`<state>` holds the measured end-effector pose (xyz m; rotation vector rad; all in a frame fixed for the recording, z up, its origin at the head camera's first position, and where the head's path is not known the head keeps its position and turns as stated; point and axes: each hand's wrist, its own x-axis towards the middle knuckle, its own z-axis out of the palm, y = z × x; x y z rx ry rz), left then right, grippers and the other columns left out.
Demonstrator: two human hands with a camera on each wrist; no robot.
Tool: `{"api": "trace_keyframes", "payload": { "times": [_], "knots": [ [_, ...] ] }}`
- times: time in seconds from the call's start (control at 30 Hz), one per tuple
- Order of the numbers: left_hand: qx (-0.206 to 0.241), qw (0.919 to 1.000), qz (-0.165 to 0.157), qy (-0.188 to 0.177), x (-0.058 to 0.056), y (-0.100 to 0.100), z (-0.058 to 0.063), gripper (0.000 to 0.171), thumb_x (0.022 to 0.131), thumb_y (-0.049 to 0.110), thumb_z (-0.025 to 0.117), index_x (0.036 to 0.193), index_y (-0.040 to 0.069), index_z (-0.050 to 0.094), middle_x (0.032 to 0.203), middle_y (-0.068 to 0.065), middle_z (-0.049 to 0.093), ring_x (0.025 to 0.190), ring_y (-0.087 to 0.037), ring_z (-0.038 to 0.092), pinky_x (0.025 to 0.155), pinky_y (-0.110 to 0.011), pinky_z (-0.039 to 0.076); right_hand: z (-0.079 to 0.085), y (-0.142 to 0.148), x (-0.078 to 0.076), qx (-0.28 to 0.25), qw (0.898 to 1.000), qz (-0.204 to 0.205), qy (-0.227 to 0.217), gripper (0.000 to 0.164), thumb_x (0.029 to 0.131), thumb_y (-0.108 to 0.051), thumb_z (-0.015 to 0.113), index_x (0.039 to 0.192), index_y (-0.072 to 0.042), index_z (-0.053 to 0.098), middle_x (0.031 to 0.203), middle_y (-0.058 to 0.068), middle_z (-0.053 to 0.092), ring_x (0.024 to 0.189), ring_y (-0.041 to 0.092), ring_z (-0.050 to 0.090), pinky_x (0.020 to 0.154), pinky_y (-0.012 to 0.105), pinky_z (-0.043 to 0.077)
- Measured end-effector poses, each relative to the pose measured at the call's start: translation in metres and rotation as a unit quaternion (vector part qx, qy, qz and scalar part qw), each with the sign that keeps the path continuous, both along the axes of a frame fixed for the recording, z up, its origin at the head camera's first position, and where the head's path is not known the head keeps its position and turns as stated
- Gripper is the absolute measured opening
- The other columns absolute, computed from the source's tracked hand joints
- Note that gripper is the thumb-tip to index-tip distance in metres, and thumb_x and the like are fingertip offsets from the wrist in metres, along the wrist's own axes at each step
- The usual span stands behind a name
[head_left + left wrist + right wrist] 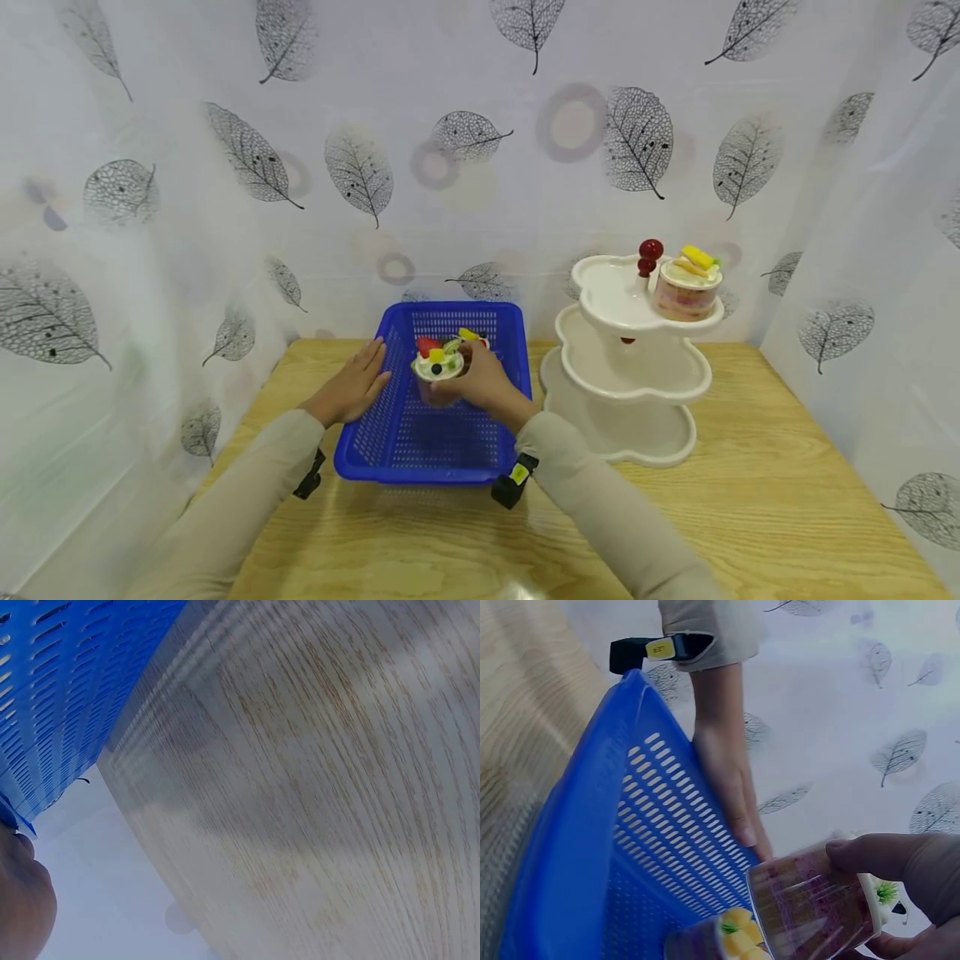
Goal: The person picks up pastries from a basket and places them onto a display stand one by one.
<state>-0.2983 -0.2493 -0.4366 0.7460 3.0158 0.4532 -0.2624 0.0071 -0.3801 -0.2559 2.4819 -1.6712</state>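
My right hand (pixel 491 383) grips a clear dessert cup (pixel 437 368) over the blue plastic basket (pixel 431 477). Cream, red fruit, a yellow cube and a dark berry top this cup. Its pink and brown layers show through the side in the right wrist view, where the thumb (pixel 870 853) presses near its rim. Another dessert cup (pixel 697 941), topped with yellow fruit, is in the basket, mostly hidden by the right hand in the head view. My left hand (pixel 351 387) rests on the basket's left rim with fairly straight fingers; in the left wrist view only part of it shows.
Right of the basket stands a white three-tier stand (pixel 637 367) with scalloped plates and a red knob (pixel 651 248). A fruit-topped dessert cup (pixel 686 292) sits on its top tier. The wooden table (pixel 750 500) is backed by a leaf-patterned curtain (pixel 465 67).
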Motion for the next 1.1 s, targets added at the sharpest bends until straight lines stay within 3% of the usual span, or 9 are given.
{"api": "trace_keyframes", "payload": {
  "times": [0.27,0.53,1.1],
  "knots": [
    [-0.003,1.0,-0.001,0.006,0.005,0.001,0.007,0.059,0.106,0.027,0.025,0.148,-0.013,0.012,0.156,-0.028,0.007,0.144,-0.044,0.004,0.115,-0.058,0.011,0.019,0.026,0.01,-0.026,0.999,-0.001,0.028,0.073,0.072,-0.017,0.084,0.131,0.003,0.045,0.124,0.017,0.055,0.107,0.028,0.057,0.09,0.037,0.05],
    [-0.004,1.0,0.007,-0.001,0.003,0.0,0.003,0.059,0.106,0.027,0.026,0.149,-0.011,0.012,0.157,-0.026,0.006,0.145,-0.043,0.003,0.116,-0.056,0.009,0.029,0.053,0.021,-0.021,0.999,-0.015,0.031,0.079,0.074,-0.02,0.083,0.136,0.001,0.039,0.135,0.018,0.049,0.125,0.034,0.048,0.102,0.045,0.043],
    [-0.004,0.9999,0.007,0.007,0.004,0.001,0.0,0.058,0.106,0.027,0.025,0.148,-0.012,0.013,0.157,-0.026,0.007,0.145,-0.042,0.005,0.116,-0.055,0.01,0.021,0.109,0.037,-0.048,0.998,-0.02,0.041,0.071,0.08,-0.015,0.078,0.136,0.005,0.039,0.134,0.022,0.047,0.124,0.04,0.048,0.096,0.044,0.048]
  ]
}}
